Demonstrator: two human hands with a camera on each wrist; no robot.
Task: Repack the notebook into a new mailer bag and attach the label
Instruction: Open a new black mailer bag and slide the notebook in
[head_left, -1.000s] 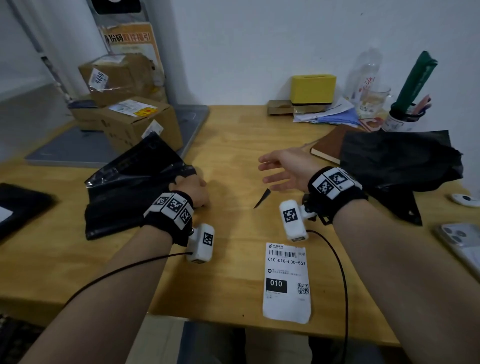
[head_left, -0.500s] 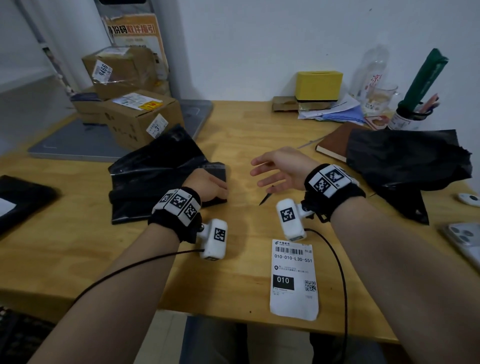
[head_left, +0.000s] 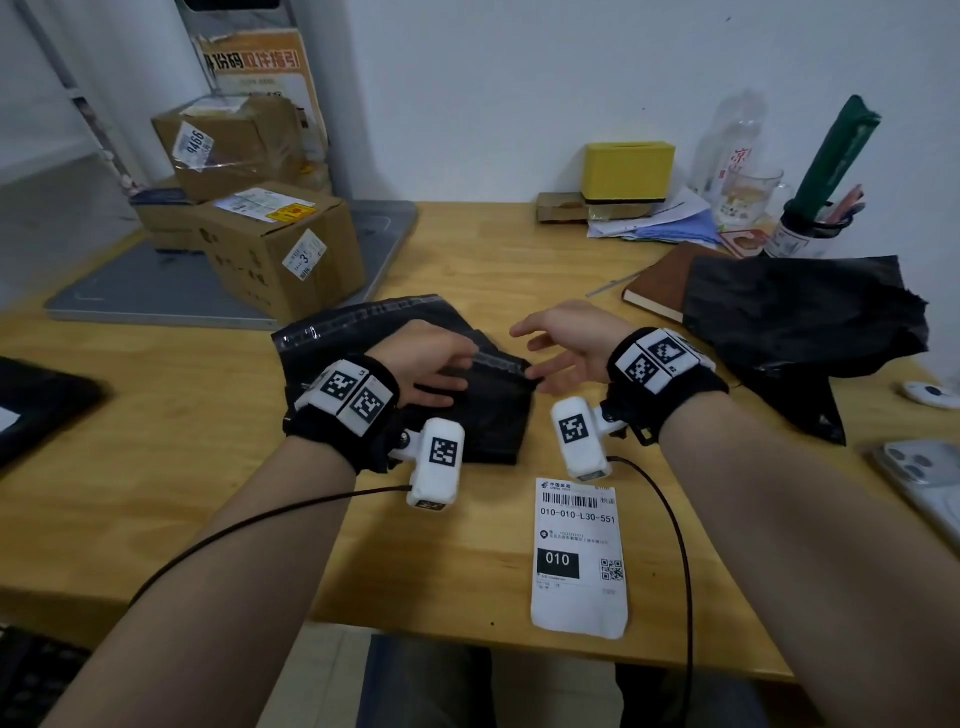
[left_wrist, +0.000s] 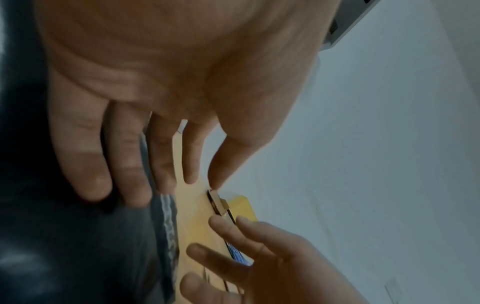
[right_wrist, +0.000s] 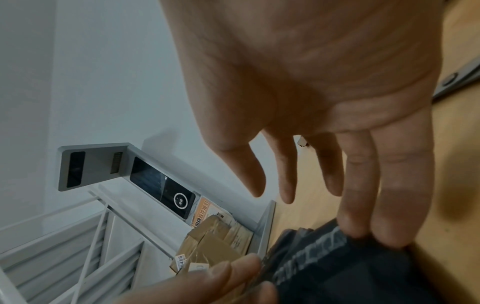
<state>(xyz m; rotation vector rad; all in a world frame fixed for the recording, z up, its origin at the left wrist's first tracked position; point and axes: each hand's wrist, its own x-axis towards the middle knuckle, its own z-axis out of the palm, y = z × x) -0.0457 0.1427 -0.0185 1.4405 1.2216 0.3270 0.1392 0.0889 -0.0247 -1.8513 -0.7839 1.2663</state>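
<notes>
The new black mailer bag (head_left: 488, 426) lies folded at the middle of the wooden table (head_left: 182, 467). My left hand (head_left: 441, 369) rests on it with straight fingers (left_wrist: 124, 164). My right hand (head_left: 545, 358) is open beside the bag's right edge, and its outer fingertips (right_wrist: 389, 226) touch the bag's patterned strip (right_wrist: 311, 259). The white shipping label (head_left: 579, 556) lies flat near the front edge. At the back right, the brown notebook (head_left: 657, 283) is partly covered by a crumpled old black bag (head_left: 800, 312).
Stacked cardboard boxes (head_left: 280, 249) sit on a grey platform (head_left: 156, 291) at the back left. A yellow box (head_left: 628, 169), papers, a glass and a pen cup (head_left: 810, 234) line the back wall. A phone (head_left: 924, 478) lies at the right edge and a black item (head_left: 36, 400) at the left.
My left hand has dragged the mailer bag rightward to the middle of the table and its fingers have flattened on it. My right hand has come in to the bag's right edge.
</notes>
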